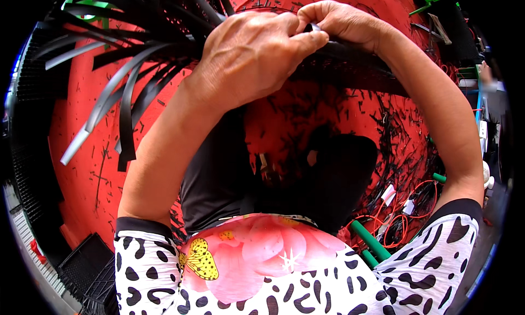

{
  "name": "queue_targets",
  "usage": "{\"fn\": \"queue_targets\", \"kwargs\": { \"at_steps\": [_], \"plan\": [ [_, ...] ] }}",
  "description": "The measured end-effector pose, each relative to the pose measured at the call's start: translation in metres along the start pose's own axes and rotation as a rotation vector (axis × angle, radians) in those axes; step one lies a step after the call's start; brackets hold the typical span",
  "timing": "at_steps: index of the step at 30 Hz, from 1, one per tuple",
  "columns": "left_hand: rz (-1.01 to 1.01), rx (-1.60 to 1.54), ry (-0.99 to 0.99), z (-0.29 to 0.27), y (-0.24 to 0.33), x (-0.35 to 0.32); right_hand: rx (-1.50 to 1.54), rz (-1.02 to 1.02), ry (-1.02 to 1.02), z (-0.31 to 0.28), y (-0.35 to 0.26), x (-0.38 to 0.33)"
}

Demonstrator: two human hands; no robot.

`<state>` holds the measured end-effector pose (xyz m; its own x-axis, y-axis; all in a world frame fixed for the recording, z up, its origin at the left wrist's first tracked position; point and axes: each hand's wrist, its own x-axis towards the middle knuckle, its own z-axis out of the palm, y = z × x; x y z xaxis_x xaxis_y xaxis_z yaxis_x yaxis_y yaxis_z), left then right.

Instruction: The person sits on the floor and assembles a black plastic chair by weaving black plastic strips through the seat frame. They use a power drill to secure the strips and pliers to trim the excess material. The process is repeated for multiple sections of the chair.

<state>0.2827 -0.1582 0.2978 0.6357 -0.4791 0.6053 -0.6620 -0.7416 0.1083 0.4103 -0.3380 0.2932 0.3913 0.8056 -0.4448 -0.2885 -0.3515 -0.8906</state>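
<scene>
My left hand (249,55) and my right hand (342,20) meet at the top of the view, fingers pinched together on a thin black strip (315,27). The strip lies at the rim of a black woven mesh piece (350,63) that curves under both hands. Loose black strips (123,90) fan out from the weave to the left, their ends hanging free over the red floor (82,151). Both forearms rise from the lower edge, out of black-and-white spotted sleeves.
Small black offcuts litter the red floor (399,129). Green-handled tools (369,239) and orange wire (404,216) lie at the lower right. Black woven panels (82,266) sit at the lower left. More green objects (82,0) show at the top left.
</scene>
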Motion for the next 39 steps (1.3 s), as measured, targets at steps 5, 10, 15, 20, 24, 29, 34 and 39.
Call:
{"fn": "queue_targets", "kwargs": {
  "at_steps": [5, 10, 15, 20, 24, 29, 34, 39],
  "plan": [
    [-0.004, -0.018, 0.002, -0.002, -0.002, -0.001, -0.126, 0.024, -0.036, 0.008, -0.008, 0.001],
    [-0.034, -0.026, -0.044, -0.006, -0.001, 0.0, -0.278, 0.006, -0.037, 0.007, -0.01, -0.001],
    [-0.102, -0.082, -0.105, -0.013, 0.0, 0.006, -0.157, 0.005, -0.059, 0.006, -0.016, -0.01],
    [-0.181, -0.278, -0.144, -0.017, -0.002, 0.011, -0.239, 0.007, -0.078, 0.011, -0.018, -0.016],
    [-0.24, -0.264, -0.164, -0.02, 0.001, 0.013, -0.478, -0.056, 0.014, 0.016, -0.025, -0.022],
    [-0.232, -0.247, -0.179, -0.017, -0.006, 0.013, -0.518, -0.67, 0.699, 0.048, -0.021, -0.042],
    [-0.268, -0.264, -0.196, -0.016, -0.008, 0.016, -1.054, -0.99, 0.844, 0.088, 0.006, -0.048],
    [-0.301, -0.237, -0.212, -0.019, -0.005, 0.016, -1.102, -0.944, 1.031, 0.103, 0.017, -0.041]
  ]
}}
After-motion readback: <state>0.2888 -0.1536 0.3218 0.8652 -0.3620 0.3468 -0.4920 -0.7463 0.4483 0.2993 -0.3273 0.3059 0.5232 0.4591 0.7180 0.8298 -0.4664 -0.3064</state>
